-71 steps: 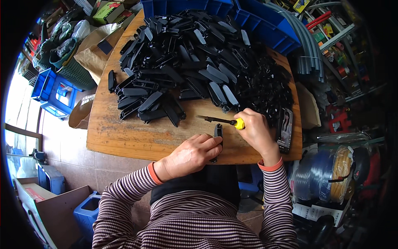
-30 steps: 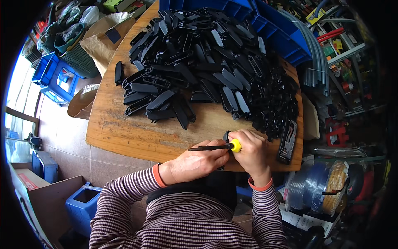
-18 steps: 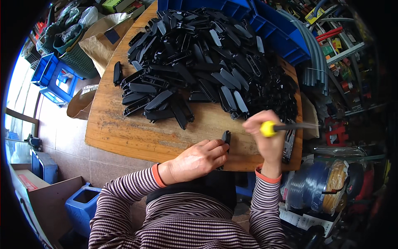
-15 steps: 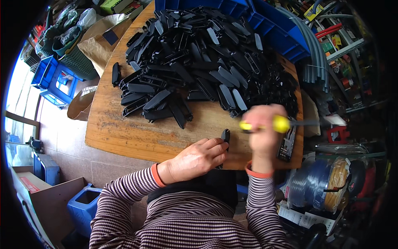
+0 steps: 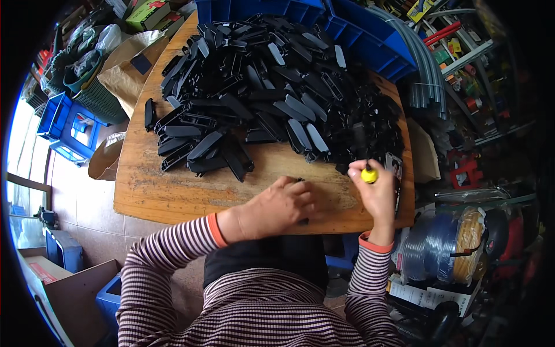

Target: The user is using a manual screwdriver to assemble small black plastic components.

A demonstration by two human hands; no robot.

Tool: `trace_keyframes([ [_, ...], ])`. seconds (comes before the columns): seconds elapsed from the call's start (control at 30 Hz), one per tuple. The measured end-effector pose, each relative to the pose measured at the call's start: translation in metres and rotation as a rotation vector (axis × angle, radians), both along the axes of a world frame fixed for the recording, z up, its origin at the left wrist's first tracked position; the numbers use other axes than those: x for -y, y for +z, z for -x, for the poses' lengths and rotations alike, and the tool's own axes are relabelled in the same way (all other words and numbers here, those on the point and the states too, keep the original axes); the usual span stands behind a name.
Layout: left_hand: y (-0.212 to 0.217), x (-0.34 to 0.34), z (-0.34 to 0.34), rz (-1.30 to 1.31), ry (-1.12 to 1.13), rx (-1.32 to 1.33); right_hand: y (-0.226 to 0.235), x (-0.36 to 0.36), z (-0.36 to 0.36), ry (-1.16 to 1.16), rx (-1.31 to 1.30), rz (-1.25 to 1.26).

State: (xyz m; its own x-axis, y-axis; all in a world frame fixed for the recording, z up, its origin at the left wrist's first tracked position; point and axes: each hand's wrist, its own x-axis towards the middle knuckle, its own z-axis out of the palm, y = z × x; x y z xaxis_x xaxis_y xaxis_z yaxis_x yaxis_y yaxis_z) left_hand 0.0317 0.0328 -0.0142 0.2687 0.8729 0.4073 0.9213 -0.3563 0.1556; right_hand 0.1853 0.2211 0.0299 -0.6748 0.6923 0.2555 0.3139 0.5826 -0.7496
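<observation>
My left hand is closed around a narrow black plastic piece near the table's front edge. Only the ends of the piece show past the fingers. To its right, my right hand holds a screwdriver with a yellow handle, its dark shaft pointing away from me. The thumb and a finger of this hand reach toward the small black parts at the right of the heap; whether they pinch one is too small to tell. A large heap of long black plastic pieces covers the far part of the wooden table.
Blue plastic bins stand behind the heap. A flat dark object lies by the table's right edge, partly behind my right hand. Wire coils and grey tubes are on the right. Paper bags stand at the left.
My right hand has turned the screwdriver from pointing right to pointing away, and its thumb and finger now extend toward the small parts. My left hand still holds the piece. The view has shifted slightly.
</observation>
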Motion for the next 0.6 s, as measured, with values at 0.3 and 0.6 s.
trace_keyframes([
  [0.3,0.036,0.009,0.064,0.104,0.379,1.005,-0.016,-0.001,0.014,0.066,0.288,-0.381],
  [0.6,0.028,-0.034,0.092,0.003,0.388,-0.125,-0.012,0.004,0.004,0.093,0.165,-0.397],
])
